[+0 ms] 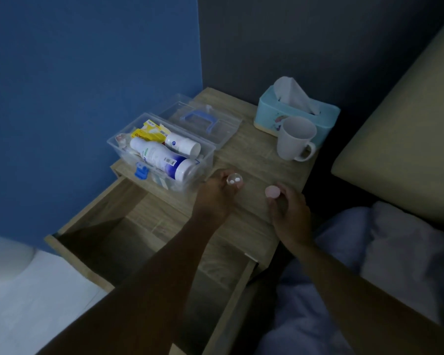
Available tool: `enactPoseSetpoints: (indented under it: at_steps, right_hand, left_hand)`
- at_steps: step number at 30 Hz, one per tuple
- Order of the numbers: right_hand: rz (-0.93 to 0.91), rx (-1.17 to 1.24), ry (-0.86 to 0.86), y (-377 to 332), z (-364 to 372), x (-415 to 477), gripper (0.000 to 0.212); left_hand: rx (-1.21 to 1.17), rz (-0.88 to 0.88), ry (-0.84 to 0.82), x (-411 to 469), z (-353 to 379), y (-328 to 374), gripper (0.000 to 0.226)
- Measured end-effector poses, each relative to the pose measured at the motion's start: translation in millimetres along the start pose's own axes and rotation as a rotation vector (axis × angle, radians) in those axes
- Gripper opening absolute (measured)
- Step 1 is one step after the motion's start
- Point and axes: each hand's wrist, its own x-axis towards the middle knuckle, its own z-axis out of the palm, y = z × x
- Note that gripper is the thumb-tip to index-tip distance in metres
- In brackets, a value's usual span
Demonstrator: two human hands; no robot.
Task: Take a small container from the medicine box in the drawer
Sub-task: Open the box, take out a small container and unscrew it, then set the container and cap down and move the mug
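Two hands: left fingers [217, 187] grip small container [234, 181]; right fingers [282, 194] pinch pink lid [272, 192]

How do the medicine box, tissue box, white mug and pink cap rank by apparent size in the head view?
1. medicine box
2. tissue box
3. white mug, partly overlapping the tissue box
4. pink cap, held in the right hand
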Motion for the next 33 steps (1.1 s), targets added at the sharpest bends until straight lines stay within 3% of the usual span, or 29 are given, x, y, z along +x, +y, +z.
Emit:
enactPoseSetpoints:
  at_steps: [3, 7, 15, 27, 33]
  right_hand:
    - [-0.080, 0.000, 0.024, 3.3, 7.9, -9.5, 0.042]
    - [-0.180, -0.016, 0.036, 5.5, 5.7, -3.4, 0.051]
    - [-0.262, -0.106, 0.048, 11.4, 7.8, 3.4, 0.051]
    - [-0.237, -0.187, 0.051, 11.0, 10.0, 3.2, 0.064]
    - [-0.215, -0.187, 0.019, 7.0, 8.5, -0.3, 0.061]
  left_hand:
    - [0.175, 0.041, -0.017, 9.1, 11.1, -10.5, 0.034]
    - [0.248, 0.059, -0.013, 15.0, 28.3, -19.2, 0.044]
    - [0.326, 0.175, 0.072, 13.2, 43.6, -25.8, 0.040]
    - [0.420, 0.147, -0.081, -3.7, 25.0, -36.6, 0.076]
    - [0.874, 0.193, -0.050, -44.1, 22.6, -46.4, 0.069]
